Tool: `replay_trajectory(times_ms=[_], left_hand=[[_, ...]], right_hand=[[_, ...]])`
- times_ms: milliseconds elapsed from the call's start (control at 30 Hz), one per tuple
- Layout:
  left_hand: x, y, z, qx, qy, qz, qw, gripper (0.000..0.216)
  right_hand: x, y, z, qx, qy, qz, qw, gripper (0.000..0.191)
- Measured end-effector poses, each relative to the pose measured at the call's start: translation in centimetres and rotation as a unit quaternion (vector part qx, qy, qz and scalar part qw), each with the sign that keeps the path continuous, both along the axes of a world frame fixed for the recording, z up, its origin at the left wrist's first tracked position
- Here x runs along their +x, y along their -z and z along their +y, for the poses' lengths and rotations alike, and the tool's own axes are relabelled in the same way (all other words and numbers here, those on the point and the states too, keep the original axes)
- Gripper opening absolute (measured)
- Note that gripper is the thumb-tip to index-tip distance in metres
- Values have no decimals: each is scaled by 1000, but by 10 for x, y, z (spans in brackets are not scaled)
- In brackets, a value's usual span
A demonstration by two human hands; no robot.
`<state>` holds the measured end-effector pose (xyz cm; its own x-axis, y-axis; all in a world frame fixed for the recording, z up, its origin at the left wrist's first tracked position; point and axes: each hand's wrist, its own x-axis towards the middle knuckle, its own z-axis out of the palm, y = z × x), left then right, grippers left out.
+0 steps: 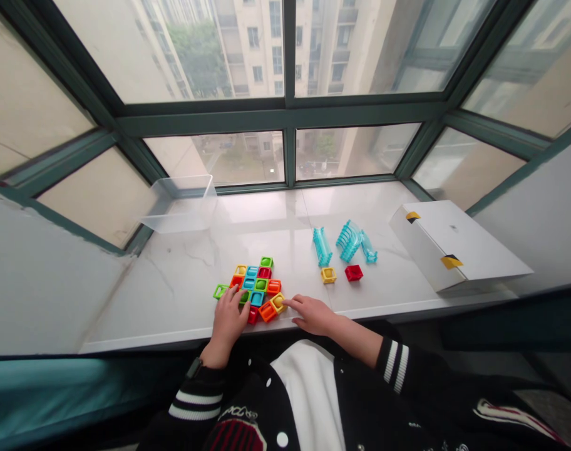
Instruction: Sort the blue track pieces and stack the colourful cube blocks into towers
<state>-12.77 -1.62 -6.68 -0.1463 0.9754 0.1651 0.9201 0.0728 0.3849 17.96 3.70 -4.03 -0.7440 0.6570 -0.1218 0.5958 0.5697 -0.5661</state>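
Several colourful toy blocks (249,284) lie close together on the white sill. Over the near left of this cluster rests my left hand (229,315), its fingers spread on the blocks and partly covering a green one. My right hand (312,315) reaches in from the right, with its index finger stretched to the yellow block (278,302). That block sits against an orange block (267,311) at the cluster's near right, and both are turned at an angle to the others. A green block (220,291) lies at the left edge, beside my left fingers.
Right of the cluster are a separate yellow block (328,275), a red block (354,272) and translucent blue track pieces (322,246). A clear plastic bin (182,222) stands at the back left. A white box (459,244) occupies the right end, and windows border the sill.
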Motion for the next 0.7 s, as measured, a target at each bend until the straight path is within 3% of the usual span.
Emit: replay_trajectory(times_ms=[300, 533, 700], left_hand=[[46, -7, -5, -12, 2, 6, 1000, 37], [15, -17, -1, 50, 23, -98, 994, 35], [7, -25, -1, 73, 21, -117, 990, 32]], right_hand=[[14, 8, 10, 24, 97, -7, 995, 61], [16, 20, 10, 46, 118, 14, 992, 62], [10, 20, 7, 132, 106, 93, 981, 56]])
